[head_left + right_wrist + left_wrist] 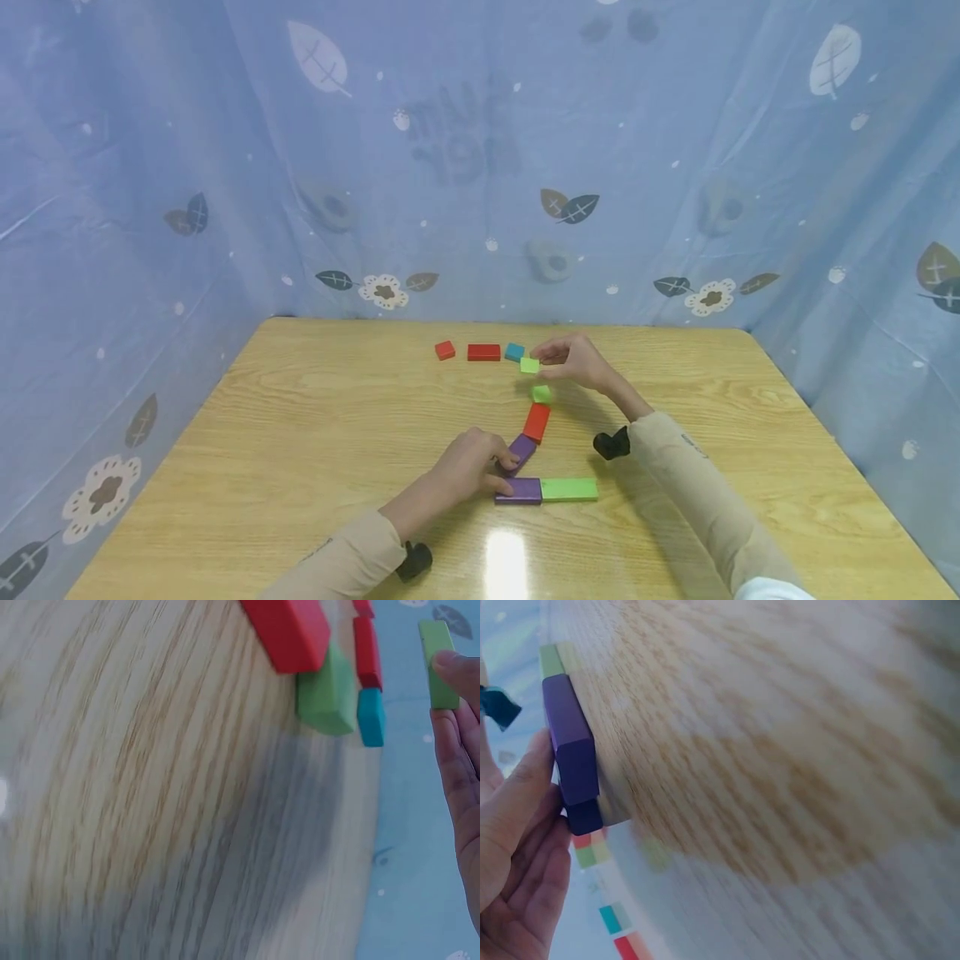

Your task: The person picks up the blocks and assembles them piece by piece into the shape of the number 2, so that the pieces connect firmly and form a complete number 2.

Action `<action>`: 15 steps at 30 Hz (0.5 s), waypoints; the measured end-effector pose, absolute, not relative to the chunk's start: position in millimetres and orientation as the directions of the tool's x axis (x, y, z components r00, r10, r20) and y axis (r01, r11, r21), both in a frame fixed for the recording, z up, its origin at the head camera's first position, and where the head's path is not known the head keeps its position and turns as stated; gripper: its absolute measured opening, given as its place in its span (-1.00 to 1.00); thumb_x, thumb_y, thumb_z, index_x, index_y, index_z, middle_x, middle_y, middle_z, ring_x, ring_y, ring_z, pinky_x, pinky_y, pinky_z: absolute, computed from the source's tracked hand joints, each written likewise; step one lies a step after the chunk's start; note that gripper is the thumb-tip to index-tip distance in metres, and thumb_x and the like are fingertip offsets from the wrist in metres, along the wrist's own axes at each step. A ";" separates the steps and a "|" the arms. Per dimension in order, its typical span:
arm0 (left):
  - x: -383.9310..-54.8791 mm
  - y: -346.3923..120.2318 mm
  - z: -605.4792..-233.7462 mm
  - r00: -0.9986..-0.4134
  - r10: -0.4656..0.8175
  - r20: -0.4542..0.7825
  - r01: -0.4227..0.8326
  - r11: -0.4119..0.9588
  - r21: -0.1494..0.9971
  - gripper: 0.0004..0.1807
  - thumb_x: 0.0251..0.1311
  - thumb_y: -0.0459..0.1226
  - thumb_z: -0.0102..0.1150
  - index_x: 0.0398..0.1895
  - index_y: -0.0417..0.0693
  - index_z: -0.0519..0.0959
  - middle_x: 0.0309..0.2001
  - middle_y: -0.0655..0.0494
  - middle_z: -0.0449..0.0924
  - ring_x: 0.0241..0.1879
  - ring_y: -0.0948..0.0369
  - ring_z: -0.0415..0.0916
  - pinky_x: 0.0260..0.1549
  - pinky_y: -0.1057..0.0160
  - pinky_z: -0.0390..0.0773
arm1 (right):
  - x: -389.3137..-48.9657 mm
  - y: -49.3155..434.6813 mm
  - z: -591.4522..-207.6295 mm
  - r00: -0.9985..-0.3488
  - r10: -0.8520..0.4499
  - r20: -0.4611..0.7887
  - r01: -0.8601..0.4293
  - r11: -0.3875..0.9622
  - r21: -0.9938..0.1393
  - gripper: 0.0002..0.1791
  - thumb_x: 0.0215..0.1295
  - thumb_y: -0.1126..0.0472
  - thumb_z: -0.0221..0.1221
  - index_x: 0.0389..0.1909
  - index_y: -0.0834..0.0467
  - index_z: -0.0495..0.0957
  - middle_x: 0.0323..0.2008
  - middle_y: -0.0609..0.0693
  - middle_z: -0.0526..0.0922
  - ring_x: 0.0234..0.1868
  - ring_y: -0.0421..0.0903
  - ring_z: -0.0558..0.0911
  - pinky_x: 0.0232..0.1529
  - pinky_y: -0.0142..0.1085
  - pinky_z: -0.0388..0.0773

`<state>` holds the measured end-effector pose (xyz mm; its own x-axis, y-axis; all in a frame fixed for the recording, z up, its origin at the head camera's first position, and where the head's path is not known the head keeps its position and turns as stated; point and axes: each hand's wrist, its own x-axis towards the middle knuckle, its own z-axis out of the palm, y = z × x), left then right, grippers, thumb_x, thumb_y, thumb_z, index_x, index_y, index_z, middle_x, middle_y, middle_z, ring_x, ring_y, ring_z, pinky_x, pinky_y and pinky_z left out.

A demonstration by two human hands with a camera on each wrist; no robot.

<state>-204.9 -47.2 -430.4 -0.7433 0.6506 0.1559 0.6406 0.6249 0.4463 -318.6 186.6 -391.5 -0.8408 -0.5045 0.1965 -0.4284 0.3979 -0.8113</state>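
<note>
With its bent thumb on the front purple block [519, 492] and a finger on the slanted purple block [522, 450], my left hand [468, 462] grips the pair at their left ends. In the left wrist view the thumb lies along a purple side face [566, 709]. Farther back, my right hand [576, 363] pinches a light green block [529, 365] between thumb and fingers. The right wrist view shows this held block [441, 667] raised above the table. Another light green block [542, 394] lies below it, beyond a slanted red block [537, 422].
A long light green block [568, 489] extends the front purple block to the right. Along the back lie a blue block [514, 352], a long red block [483, 352] and a small red block [445, 350]. A blue patterned curtain [480, 250] surrounds the wooden table [337, 417].
</note>
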 end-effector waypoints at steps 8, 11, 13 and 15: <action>-203.8 -47.0 -428.7 -0.742 0.652 0.155 0.639 0.620 0.455 -0.64 -0.26 -0.16 0.54 -0.31 -0.07 0.73 -0.26 0.18 0.72 -0.19 0.27 0.64 -0.12 0.38 0.57 | -344.7 195.6 -419.3 -0.804 -0.560 0.197 -0.473 0.403 -0.784 -0.66 0.08 0.50 0.31 -0.07 0.45 0.57 -0.10 0.34 0.64 -0.03 0.23 0.62 0.00 -0.16 0.59; -204.6 -47.4 -429.7 -0.738 0.655 0.163 0.646 0.616 0.450 -0.65 -0.26 -0.16 0.54 -0.31 -0.07 0.73 -0.26 0.19 0.72 -0.20 0.27 0.64 -0.14 0.39 0.56 | -349.0 195.6 -421.8 -0.784 -0.587 0.201 -0.498 0.402 -0.768 -0.66 0.08 0.56 0.27 -0.07 0.50 0.55 -0.09 0.37 0.63 -0.01 0.26 0.60 0.03 -0.10 0.57; -205.1 -47.4 -430.1 -0.736 0.656 0.165 0.649 0.614 0.450 -0.65 -0.26 -0.17 0.54 -0.32 -0.07 0.73 -0.26 0.19 0.73 -0.20 0.28 0.63 -0.14 0.40 0.56 | -351.5 195.8 -423.6 -0.778 -0.597 0.193 -0.501 0.406 -0.764 -0.66 0.08 0.58 0.25 -0.06 0.52 0.54 -0.08 0.37 0.62 0.00 0.27 0.59 0.04 -0.07 0.56; -205.7 -47.2 -430.4 -0.733 0.659 0.168 0.653 0.614 0.443 -0.65 -0.26 -0.16 0.54 -0.32 -0.07 0.73 -0.26 0.20 0.72 -0.20 0.28 0.63 -0.14 0.40 0.56 | -353.7 195.7 -425.4 -0.776 -0.604 0.182 -0.502 0.415 -0.759 -0.66 0.08 0.59 0.24 -0.06 0.51 0.54 -0.07 0.36 0.62 0.01 0.27 0.59 0.04 -0.07 0.56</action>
